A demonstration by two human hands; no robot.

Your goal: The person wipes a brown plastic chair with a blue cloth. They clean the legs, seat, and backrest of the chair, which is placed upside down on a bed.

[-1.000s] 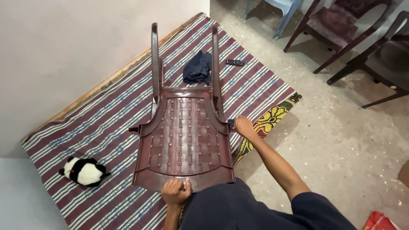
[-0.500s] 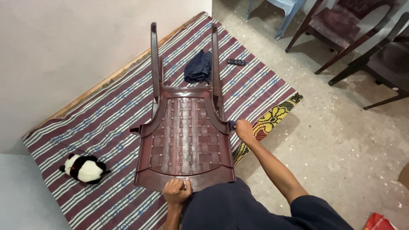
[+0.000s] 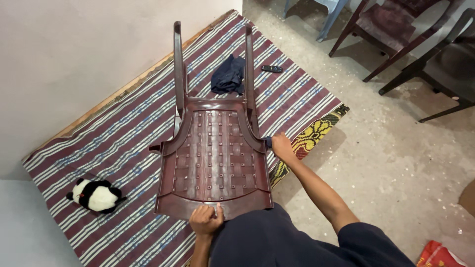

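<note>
Chair (image 3: pixel 213 158) of dark maroon plastic lies tipped over on the striped bed cover (image 3: pixel 114 143), with its woven back facing up and two legs pointing away toward the wall. Left hand (image 3: pixel 204 221) closes its fingers on the near top edge of the chair. Right hand (image 3: pixel 282 147) grips the armrest at the right side. Panda toy (image 3: pixel 95 195), dark cloth (image 3: pixel 227 74) and remote (image 3: pixel 271 68) lie on the same cover.
</note>
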